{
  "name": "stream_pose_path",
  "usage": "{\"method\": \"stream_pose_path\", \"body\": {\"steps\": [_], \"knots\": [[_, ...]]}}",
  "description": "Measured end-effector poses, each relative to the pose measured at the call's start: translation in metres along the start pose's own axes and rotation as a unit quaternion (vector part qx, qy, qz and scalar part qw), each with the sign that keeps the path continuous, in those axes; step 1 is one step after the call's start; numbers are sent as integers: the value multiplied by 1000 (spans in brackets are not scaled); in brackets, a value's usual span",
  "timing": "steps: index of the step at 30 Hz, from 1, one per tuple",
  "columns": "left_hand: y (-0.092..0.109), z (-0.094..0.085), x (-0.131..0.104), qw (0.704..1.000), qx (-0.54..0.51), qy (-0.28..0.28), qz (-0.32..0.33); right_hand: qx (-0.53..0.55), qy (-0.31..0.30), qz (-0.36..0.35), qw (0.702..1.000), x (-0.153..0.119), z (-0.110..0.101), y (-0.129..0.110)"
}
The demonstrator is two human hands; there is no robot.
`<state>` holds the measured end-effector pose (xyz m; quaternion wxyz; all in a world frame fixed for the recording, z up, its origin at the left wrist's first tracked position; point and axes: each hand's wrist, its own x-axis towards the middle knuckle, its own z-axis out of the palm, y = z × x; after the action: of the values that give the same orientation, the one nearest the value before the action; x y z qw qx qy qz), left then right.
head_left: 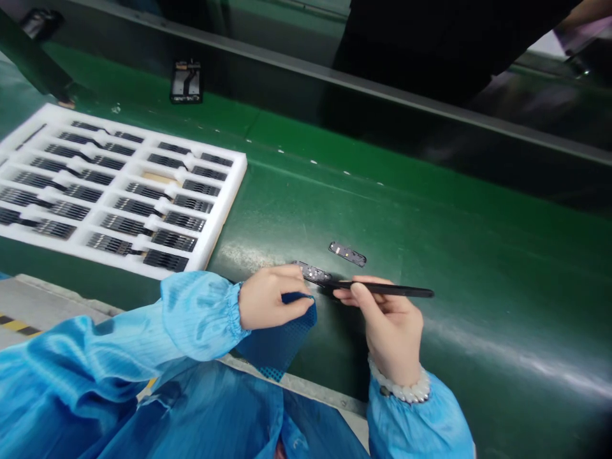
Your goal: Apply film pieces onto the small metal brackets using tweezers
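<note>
Head view: the right grip (394, 328) pinches black tweezers (406, 291), tips at the dark part (314, 273) just left of it; the left grip (271, 298), loosely closed, holds blue mesh (280, 341) beside that part. Fine tweezer work seems underway, calling for steadiness.

Bench (478, 268) is green. Foam tray (239, 167), 9 o'clock, is white; its inserts (165, 260) are black. Both sleeves (196, 312) are sky blue. Sheet (282, 341), 7 o'clock: darker blue, dotted. Tweezers (401, 291): black. Floor tape (19, 326), 8 o'clock: yellow-black stripes.
</note>
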<state>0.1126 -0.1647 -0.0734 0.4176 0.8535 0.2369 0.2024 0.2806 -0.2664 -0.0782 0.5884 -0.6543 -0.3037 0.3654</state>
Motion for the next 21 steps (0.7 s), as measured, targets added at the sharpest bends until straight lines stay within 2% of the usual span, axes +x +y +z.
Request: {"method": "stream_pose_path", "body": {"steps": [2, 5, 21], "knots": [[1, 1, -2, 995, 72, 12, 62, -1, 26, 21, 999, 6, -1, 3], [1, 0, -2, 985, 145, 16, 95, -5, 42, 44, 998, 12, 1, 6], [1, -1, 0, 985, 157, -7, 69, -1, 46, 59, 997, 17, 3, 8]]}}
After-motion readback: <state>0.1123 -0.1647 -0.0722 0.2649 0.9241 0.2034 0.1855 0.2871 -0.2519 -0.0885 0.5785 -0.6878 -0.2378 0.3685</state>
